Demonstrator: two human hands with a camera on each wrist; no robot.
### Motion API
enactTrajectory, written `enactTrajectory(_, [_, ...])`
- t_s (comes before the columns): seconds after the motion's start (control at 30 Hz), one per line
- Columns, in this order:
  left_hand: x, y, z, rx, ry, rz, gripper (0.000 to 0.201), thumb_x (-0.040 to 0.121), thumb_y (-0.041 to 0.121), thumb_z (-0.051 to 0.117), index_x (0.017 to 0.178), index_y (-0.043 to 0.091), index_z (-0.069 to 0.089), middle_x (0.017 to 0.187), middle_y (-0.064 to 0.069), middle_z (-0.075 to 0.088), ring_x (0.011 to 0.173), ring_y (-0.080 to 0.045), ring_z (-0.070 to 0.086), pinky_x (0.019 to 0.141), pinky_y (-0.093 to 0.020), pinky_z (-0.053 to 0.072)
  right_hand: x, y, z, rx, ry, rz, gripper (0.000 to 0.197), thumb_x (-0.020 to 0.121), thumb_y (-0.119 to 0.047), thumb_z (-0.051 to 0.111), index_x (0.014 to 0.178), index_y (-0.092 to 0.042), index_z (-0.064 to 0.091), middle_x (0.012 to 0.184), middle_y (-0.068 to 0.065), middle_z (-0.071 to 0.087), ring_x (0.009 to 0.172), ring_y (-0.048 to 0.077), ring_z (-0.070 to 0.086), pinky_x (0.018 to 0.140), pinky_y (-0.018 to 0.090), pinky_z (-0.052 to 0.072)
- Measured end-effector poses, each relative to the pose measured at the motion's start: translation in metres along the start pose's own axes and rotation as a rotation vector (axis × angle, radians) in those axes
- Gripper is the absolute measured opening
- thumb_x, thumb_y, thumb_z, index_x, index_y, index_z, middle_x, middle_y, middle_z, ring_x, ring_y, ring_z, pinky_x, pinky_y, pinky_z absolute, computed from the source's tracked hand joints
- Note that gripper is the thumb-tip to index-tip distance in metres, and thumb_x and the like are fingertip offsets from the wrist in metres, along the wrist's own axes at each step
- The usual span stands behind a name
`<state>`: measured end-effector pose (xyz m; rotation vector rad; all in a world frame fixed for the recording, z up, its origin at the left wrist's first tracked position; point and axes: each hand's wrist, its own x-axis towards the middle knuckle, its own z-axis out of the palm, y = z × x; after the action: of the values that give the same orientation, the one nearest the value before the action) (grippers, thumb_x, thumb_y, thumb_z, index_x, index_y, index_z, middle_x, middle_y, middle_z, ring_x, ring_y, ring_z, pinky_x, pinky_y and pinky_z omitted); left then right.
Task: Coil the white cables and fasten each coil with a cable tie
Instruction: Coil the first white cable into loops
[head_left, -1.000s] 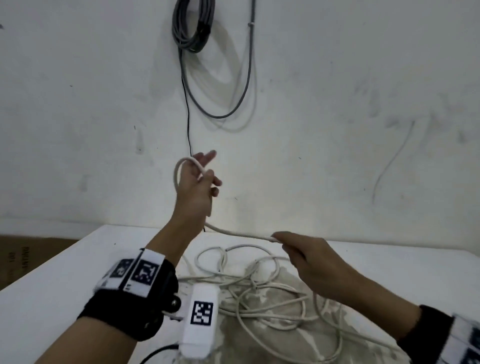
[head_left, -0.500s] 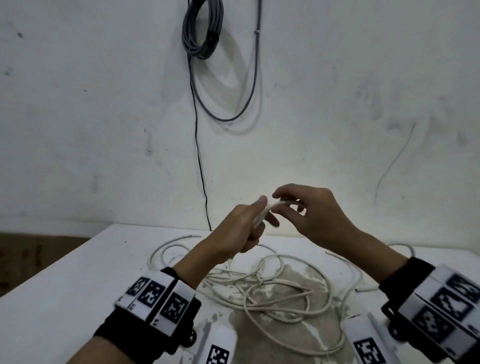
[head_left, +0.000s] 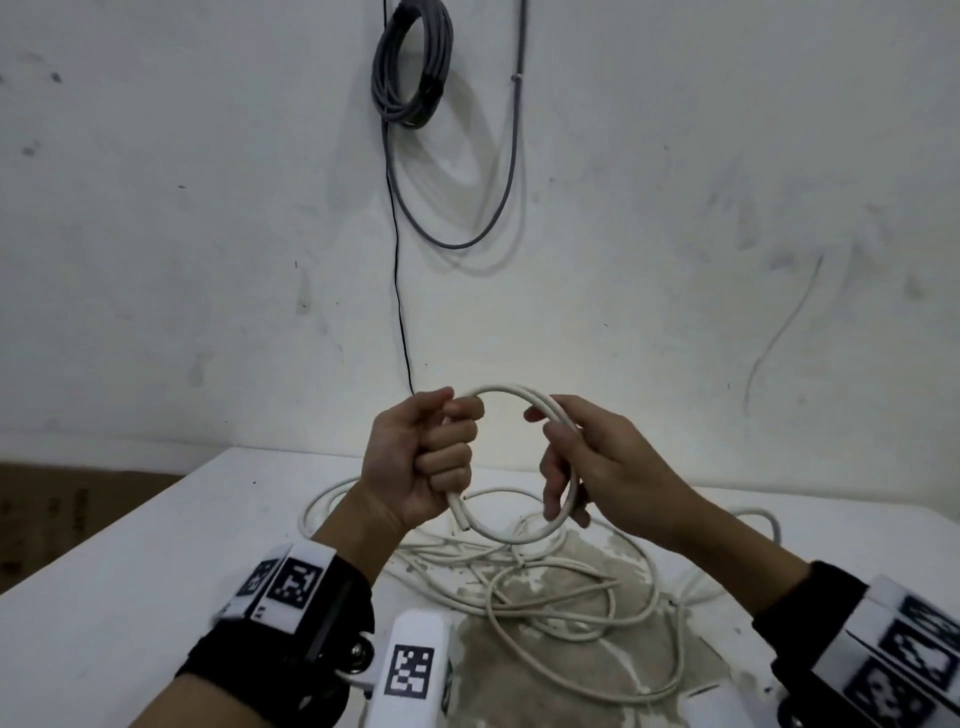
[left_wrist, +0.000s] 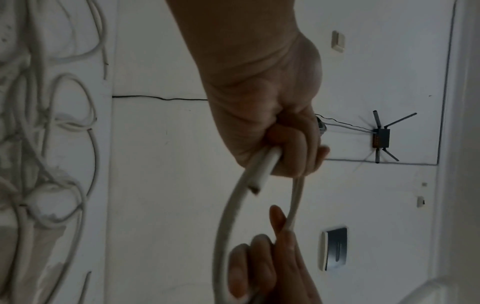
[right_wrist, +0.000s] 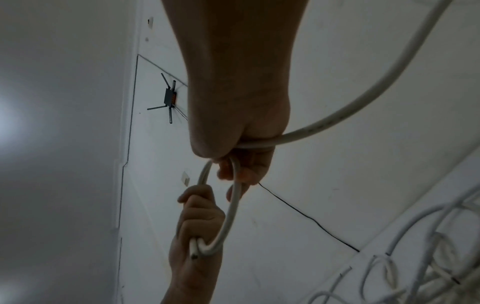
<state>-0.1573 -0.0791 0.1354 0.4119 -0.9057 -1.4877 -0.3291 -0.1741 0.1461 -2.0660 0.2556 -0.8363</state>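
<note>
A small loop of white cable (head_left: 511, 394) (left_wrist: 228, 207) (right_wrist: 230, 216) is held up above the table between both hands. My left hand (head_left: 415, 457) (left_wrist: 280, 135) (right_wrist: 197, 218) grips the loop's left side in a fist, with the cut cable end sticking out just below it. My right hand (head_left: 576, 467) (right_wrist: 241, 156) (left_wrist: 265, 265) grips the loop's right side, fingers curled round two strands. The rest of the white cable lies in a loose tangle (head_left: 545, 582) on the white table (head_left: 130, 571) beneath. No cable tie is visible.
A grey cable coil (head_left: 410, 67) hangs on the wall above, with a thin black wire (head_left: 397, 291) running down to the table's back edge. A brown cardboard box (head_left: 62, 509) stands left of the table. A router (left_wrist: 380, 137) is mounted on the wall.
Both hands came together from far apart. The cable stretched between them a second ago is now bent into a small closed loop held by both hands.
</note>
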Motion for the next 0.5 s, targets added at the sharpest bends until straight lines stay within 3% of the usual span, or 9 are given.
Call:
enactTrajectory(0.1, [0.004, 0.003, -0.001, 0.011, 0.02, 0.061, 0.025, 0.093, 0.012, 0.04, 0.1, -0.006, 0.056, 0.054, -0.001, 0.034, 0.045, -0.013, 0.035, 0.046, -0.025, 0.032, 0.003, -0.002, 0.002, -0.018, 0.11, 0.012, 0.018, 0.101, -0.013, 0.034, 0.098, -0.008, 0.051, 0.05, -0.003, 0.036, 0.041, 0.022, 0.053, 0.034, 0.022, 0.032])
enactTrajectory(0.17, [0.009, 0.0, 0.0, 0.016, 0.042, 0.091, 0.02, 0.081, 0.014, 0.065, 0.093, -0.001, 0.063, 0.047, 0.003, 0.038, 0.042, -0.009, 0.04, 0.043, -0.021, 0.039, 0.005, -0.002, 0.003, -0.015, 0.164, 0.011, 0.018, 0.101, -0.014, 0.034, 0.096, -0.008, 0.05, 0.052, 0.0, 0.034, 0.041, 0.022, 0.053, 0.035, 0.022, 0.031])
enactTrajectory(0.23, [0.01, -0.004, 0.002, 0.066, 0.139, 0.13, 0.027, 0.071, 0.026, 0.076, 0.084, 0.005, 0.064, 0.043, 0.006, 0.038, 0.041, -0.007, 0.044, 0.042, -0.019, 0.042, 0.007, -0.001, 0.003, -0.001, 0.202, 0.02, 0.018, 0.1, -0.014, 0.033, 0.095, -0.009, 0.05, 0.05, -0.002, 0.034, 0.041, 0.021, 0.054, 0.036, 0.023, 0.032])
enactTrajectory(0.33, [0.012, -0.013, 0.008, 0.099, 0.3, 0.192, 0.033, 0.082, 0.043, 0.052, 0.081, 0.01, 0.052, 0.042, 0.007, 0.035, 0.042, -0.008, 0.045, 0.047, -0.02, 0.046, 0.01, 0.003, 0.002, 0.012, 0.241, 0.038, 0.019, 0.101, -0.015, 0.033, 0.098, -0.006, 0.05, 0.05, -0.003, 0.034, 0.041, 0.02, 0.054, 0.035, 0.023, 0.033])
enactTrajectory(0.4, [0.014, -0.018, 0.011, 0.078, 0.321, 0.199, 0.038, 0.088, 0.048, 0.042, 0.074, 0.013, 0.048, 0.042, 0.007, 0.032, 0.037, -0.007, 0.04, 0.046, -0.02, 0.046, 0.012, 0.004, 0.001, 0.033, 0.253, 0.048, 0.02, 0.101, -0.016, 0.033, 0.101, -0.004, 0.049, 0.053, 0.002, 0.033, 0.04, 0.019, 0.054, 0.035, 0.024, 0.034])
enactTrajectory(0.5, [0.017, -0.022, 0.014, 0.069, 0.303, 0.241, 0.048, 0.089, 0.053, 0.034, 0.057, 0.018, 0.042, 0.037, 0.008, 0.027, 0.027, -0.002, 0.027, 0.034, -0.015, 0.026, 0.014, 0.007, 0.003, 0.064, 0.217, 0.088, 0.021, 0.101, -0.019, 0.034, 0.105, -0.006, 0.05, 0.057, 0.005, 0.038, 0.041, 0.019, 0.056, 0.035, 0.024, 0.039])
